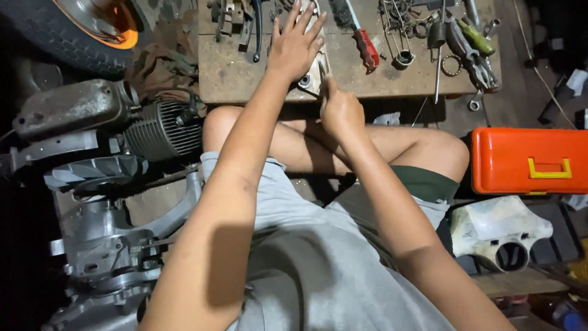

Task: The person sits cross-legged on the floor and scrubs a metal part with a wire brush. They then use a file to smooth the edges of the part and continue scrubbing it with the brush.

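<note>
Pressing flat with fingers spread, the left hand (296, 46) pins a metal cover (315, 67) on the worktop (245, 79), upper centre; the right hand (340, 111), fingers clamped on a thin tool (323, 72), touches its near edge.

You are looking down at a low, worn wooden counter (233, 76) with a scuffed, stained top, lit brightly from above while the edges of the space fall into deep shadow; the floor (527, 73) to your right of it is dark and dusty, with small scraps lying on it; at the upper left a black rubber tyre with an orange hub (79, 27) leans into view, a crumpled brown rag (162, 64) below it; down your left side stands a grey metal engine block with cooling fins (122, 165); to your right sits an orange plastic toolbox with a yellow latch (530, 160), and below it a dirty white plastic casing (499, 230).
</note>
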